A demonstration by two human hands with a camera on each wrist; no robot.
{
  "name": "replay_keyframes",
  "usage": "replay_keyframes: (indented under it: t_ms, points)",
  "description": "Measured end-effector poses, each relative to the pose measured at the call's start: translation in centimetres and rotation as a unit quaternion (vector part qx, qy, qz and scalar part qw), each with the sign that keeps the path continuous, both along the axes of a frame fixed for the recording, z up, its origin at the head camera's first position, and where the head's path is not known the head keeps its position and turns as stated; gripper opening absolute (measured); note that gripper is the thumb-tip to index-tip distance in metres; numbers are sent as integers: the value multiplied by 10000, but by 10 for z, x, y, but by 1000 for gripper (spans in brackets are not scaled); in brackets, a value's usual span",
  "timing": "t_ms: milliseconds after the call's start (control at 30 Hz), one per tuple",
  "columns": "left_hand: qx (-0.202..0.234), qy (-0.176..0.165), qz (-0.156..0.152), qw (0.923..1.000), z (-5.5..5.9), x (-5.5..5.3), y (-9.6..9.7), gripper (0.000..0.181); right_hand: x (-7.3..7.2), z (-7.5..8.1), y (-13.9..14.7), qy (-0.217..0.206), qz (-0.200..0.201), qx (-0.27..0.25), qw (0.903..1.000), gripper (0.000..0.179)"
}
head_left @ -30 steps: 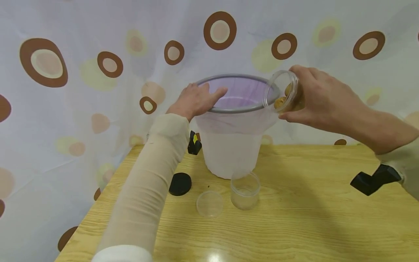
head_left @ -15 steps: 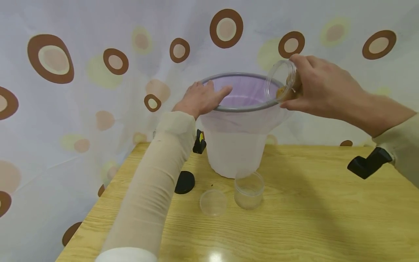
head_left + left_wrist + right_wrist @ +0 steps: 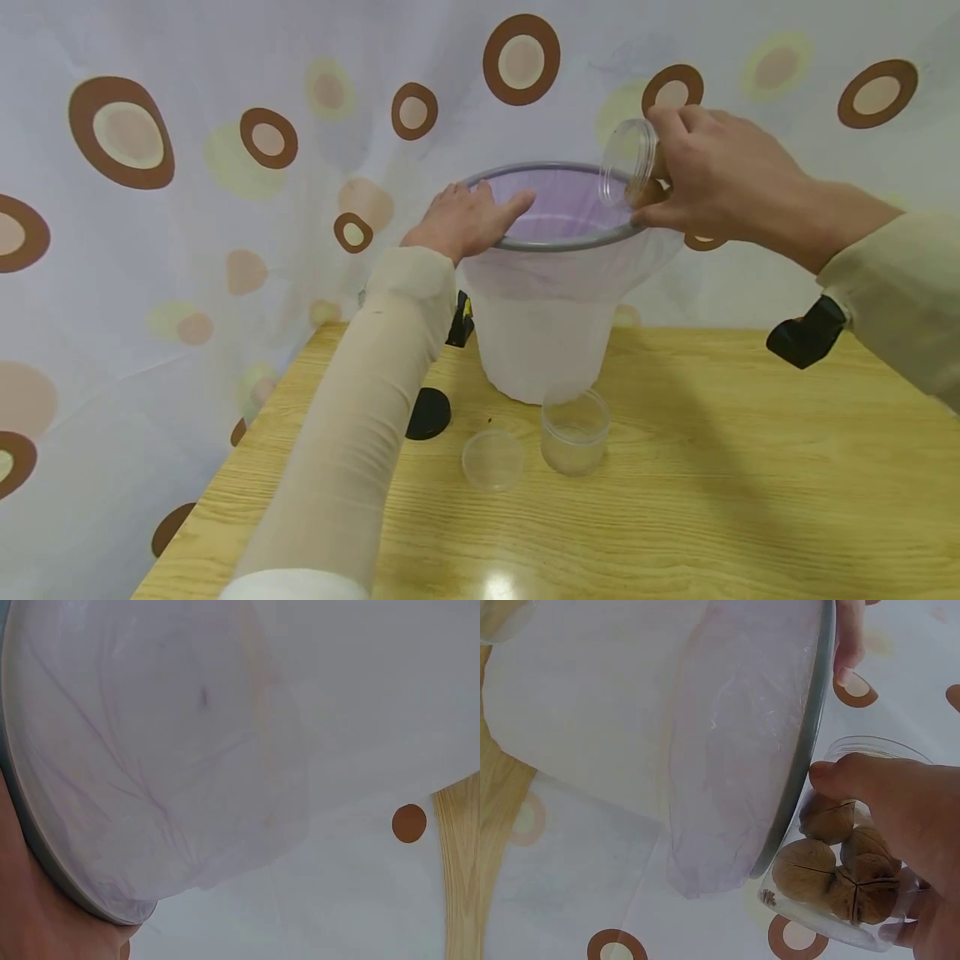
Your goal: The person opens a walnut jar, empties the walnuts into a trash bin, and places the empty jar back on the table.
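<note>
A white trash bin with a grey rim stands on the table, lined with a thin purple plastic bag. My left hand rests on the rim at the left, its thumb stretched out over the opening. My right hand grips a clear plastic jar, tipped on its side with its mouth toward the bin, right at the rim's right side. Several walnuts lie inside the jar, seen through its wall in the right wrist view. The left fingers are partly hidden behind the wrist and rim.
A second clear jar stands in front of the bin, beside a clear round disc lying flat. A black round lid is partly covered by the left sleeve. Behind the wooden table hangs a patterned curtain.
My right hand has lifted and shifted left with the jar, bringing its mouth further over the bin's rim. My left hand stays on the rim. The head view has shifted slightly.
</note>
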State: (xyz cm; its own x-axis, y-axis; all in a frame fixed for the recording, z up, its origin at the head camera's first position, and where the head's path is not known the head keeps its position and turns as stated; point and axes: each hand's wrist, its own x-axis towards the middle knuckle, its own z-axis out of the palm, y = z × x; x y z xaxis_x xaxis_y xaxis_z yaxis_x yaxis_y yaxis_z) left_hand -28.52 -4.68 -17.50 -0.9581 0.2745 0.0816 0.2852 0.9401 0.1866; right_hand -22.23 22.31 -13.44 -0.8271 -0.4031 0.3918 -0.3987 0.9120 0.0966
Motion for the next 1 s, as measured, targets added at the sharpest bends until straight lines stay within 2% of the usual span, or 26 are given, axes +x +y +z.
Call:
replay_keyframes:
  t_ms: [233,467,767,1000]
  points:
    - [7,-116,47,9999,2,2,1,93,-10,3,-2,404,207,455,9979,67]
    - [-50,-161,55,9998,3,4,4,90,-15,5,0,565,255,800,9949,65]
    - [-120,-74,47,9999,1,0,5,90,-21,3,1,868,322,1283,9874,81]
    - [-166,-41,-10,9999,1,-1,6,89,-21,3,1,984,335,1420,9844,80]
